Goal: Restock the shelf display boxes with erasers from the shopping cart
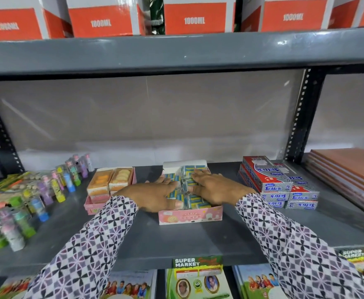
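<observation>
While the shopping cart is lying outside the view, so that any stock left in it cannot be judged, the restocking is looking well advanced: toward the left of the grey shelf [150,240], the left pink display box [103,200] is sitting packed with orange and cream erasers [111,180], and near the shelf's middle the second pink display box [190,214] is showing blue-wrapped erasers [195,200] filling it nearly from its front wall to its white back flap, though whether more will fit is unclear. Going left to right across that box, the left hand [153,194] is lying palm down over the box's left half, fingers spread and flattened on the packs, thumb resting at the front wall, gripping nothing that can be seen. Just beside it, the right hand [214,186] is pressing palm down over the right half, fingers extended toward the back flap and likewise not closed on anything. Both patterned sleeves are reaching in from the shelf's front edge, wrists low and angled inward. My judgement is that the hands are levelling and squaring the rows. Further right, red and silver Softek packs [278,182] are standing stacked and untouched.
</observation>
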